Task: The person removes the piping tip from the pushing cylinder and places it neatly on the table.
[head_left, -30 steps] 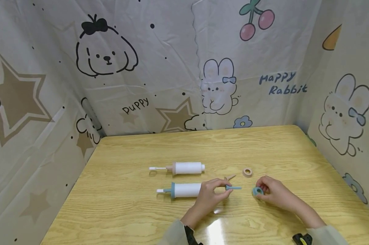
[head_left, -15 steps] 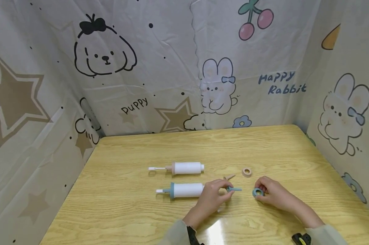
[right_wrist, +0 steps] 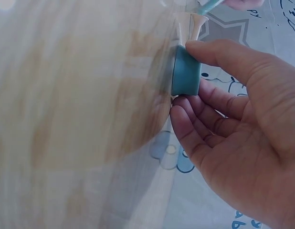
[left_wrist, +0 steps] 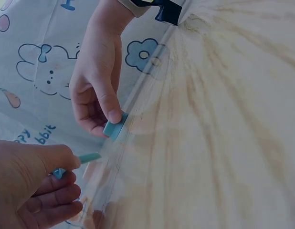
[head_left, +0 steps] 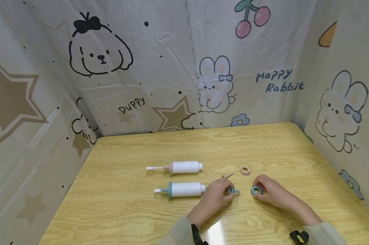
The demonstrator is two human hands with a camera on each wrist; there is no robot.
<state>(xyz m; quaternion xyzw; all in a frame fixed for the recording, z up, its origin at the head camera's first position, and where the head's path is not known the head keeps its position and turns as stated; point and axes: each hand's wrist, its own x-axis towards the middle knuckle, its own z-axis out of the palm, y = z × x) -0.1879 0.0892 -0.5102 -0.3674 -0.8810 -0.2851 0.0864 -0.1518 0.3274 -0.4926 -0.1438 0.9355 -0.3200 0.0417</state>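
Observation:
My left hand (head_left: pixel 216 195) pinches a small teal nozzle-like piece (head_left: pixel 236 192), whose thin stem points right. The left wrist view shows that stem (left_wrist: pixel 90 157) sticking out past the thumb; the fingers hide part of the rest. To the right, my right hand (head_left: pixel 273 193) holds a teal ring (head_left: pixel 252 191) between thumb and fingers, at the tabletop. In the right wrist view the ring's smooth outer side (right_wrist: pixel 185 71) shows. The two teal pieces are apart. Left of my left hand lies a white cylinder (head_left: pixel 186 189) with a teal collar and a plunger-like rod.
A similar white cylinder (head_left: pixel 185 167) with a beige collar lies farther back. A beige ring (head_left: pixel 241 170) and a beige pointed piece (head_left: pixel 228 175) lie behind my hands. The wooden table (head_left: pixel 111 217) is walled by a printed cloth (head_left: pixel 160 68).
My left hand has turned the teal nozzle-like piece, so its round end now shows more toward the camera. The teal ring in my right hand has tilted slightly. The head view has shifted a little.

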